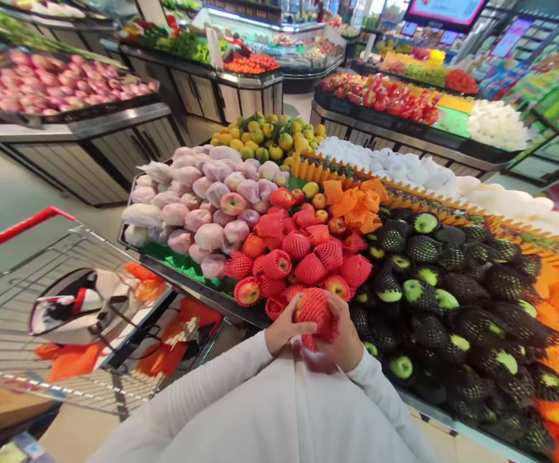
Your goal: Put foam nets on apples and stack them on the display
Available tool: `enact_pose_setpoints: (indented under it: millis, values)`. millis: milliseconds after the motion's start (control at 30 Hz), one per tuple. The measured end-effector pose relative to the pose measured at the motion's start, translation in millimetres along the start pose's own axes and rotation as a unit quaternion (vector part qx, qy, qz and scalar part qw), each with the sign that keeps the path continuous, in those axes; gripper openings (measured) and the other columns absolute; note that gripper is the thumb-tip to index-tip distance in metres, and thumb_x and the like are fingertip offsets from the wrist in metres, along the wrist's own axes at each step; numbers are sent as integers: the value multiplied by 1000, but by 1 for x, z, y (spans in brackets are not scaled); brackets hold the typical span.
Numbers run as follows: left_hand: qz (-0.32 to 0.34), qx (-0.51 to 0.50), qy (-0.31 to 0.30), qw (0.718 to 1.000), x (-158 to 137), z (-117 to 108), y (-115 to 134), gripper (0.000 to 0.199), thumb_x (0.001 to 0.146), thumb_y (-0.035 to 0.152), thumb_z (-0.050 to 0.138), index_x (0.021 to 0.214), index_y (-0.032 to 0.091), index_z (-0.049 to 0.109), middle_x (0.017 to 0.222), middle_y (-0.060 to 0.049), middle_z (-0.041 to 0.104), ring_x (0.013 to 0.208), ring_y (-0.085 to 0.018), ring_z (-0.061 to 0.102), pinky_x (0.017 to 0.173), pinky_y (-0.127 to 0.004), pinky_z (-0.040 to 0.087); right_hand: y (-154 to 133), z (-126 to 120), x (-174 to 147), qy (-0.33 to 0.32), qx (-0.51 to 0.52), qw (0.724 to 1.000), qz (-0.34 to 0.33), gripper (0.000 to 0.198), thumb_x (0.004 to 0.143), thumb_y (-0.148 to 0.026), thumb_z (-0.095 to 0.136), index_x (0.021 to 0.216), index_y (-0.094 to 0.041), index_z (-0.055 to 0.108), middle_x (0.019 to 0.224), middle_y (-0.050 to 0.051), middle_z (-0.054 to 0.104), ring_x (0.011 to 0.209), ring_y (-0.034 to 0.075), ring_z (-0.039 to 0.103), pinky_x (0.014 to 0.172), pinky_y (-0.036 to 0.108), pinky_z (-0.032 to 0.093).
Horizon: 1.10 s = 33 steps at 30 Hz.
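Note:
Close to my body, an apple in a red foam net is held between both hands. My left hand wraps its left side, with the thumb lying across the front of the net. From the right, my right hand closes around the same apple; some of its fingers are hidden. Just beyond them lies a pile of apples in red nets, several with bare red and yellow skin showing. Green apples in black nets fill the stand to the right of my right hand.
Pale wrapped apples lie left of the red pile, with yellow-green citrus fruit behind. A shopping cart holding a bag stands at left. Onions fill another stand. White-wrapped fruit lies beyond an orange divider.

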<state>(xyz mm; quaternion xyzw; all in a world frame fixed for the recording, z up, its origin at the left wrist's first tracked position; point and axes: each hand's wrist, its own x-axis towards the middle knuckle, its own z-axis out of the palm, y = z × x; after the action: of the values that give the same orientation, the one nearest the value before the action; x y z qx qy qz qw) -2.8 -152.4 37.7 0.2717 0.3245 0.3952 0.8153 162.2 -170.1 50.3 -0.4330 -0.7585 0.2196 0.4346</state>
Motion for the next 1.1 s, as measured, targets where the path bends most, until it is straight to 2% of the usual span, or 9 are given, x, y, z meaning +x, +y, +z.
enact_pose_setpoints:
  millis: [67, 167, 233, 333, 433, 600, 767, 933, 1100]
  values:
    - [17, -50, -9, 999, -3, 1, 3, 84, 56, 37, 86, 130, 17, 49, 130, -15, 56, 122, -33, 53, 106, -47, 39, 1, -10, 5, -21, 53, 997, 48, 72, 75, -29, 75, 136, -22, 38, 129, 15, 50, 119, 28, 53, 99, 47, 47]
    - [43, -81, -25, 995, -6, 0, 4, 82, 59, 46, 83, 130, 17, 53, 126, -15, 60, 118, -34, 56, 104, -49, 41, 2, -21, 7, 0, 128, 985, 116, 63, 78, -43, 73, 131, -23, 43, 122, 13, 53, 111, 26, 56, 93, 42, 51]
    - [62, -65, 4, 996, -6, -3, 0, 79, 61, 54, 79, 126, 16, 57, 123, -14, 61, 115, -33, 57, 104, -48, 41, 1, -21, 3, 9, 170, 977, 132, 75, 76, -57, 70, 135, -23, 40, 127, 14, 49, 113, 27, 54, 94, 42, 50]
    - [83, -28, 73, 993, -3, -7, -8, 74, 62, 61, 76, 117, 15, 61, 116, -13, 64, 111, -30, 58, 104, -45, 42, -4, -12, -7, -48, 202, 970, 127, 102, 63, -71, 72, 143, -22, 30, 139, 17, 39, 125, 33, 47, 105, 48, 42]
    - [85, 14, 89, 992, 1, -6, -9, 65, 65, 55, 77, 114, 16, 59, 111, -10, 64, 106, -25, 59, 99, -40, 45, -9, -1, -13, -77, 177, 975, 113, 111, 61, -72, 72, 147, -21, 23, 147, 18, 32, 136, 37, 37, 113, 53, 31]
    - [44, -5, 77, 996, 10, -1, 8, 62, 63, 50, 78, 112, 16, 62, 117, -10, 64, 114, -27, 57, 103, -41, 42, -7, -2, -4, -22, 68, 994, 84, 98, 67, -68, 71, 146, -23, 33, 148, 17, 30, 139, 36, 30, 114, 55, 27]
    - [-31, -61, 12, 998, 18, 4, 16, 55, 67, 62, 71, 94, 14, 70, 104, -11, 70, 110, -30, 60, 105, -44, 41, 2, -3, 1, 13, 1, 997, 73, 83, 71, -59, 73, 140, -22, 44, 134, 16, 41, 125, 33, 45, 107, 50, 39]
    - [-20, 19, -104, 994, 32, 1, 25, 61, 73, 61, 69, 116, 18, 62, 119, -10, 64, 118, -28, 55, 109, -44, 37, 10, 3, -4, 70, -18, 994, 81, 74, 73, -39, 75, 140, -24, 44, 123, 11, 52, 111, 26, 55, 96, 39, 49]
    - [-71, 45, -155, 984, 62, 2, 34, 77, 69, 62, 71, 129, 20, 46, 125, -12, 56, 117, -28, 55, 106, -46, 39, 19, -5, 0, 134, -47, 984, 105, 77, 73, -40, 76, 140, -25, 42, 130, 12, 51, 118, 28, 49, 101, 44, 44]
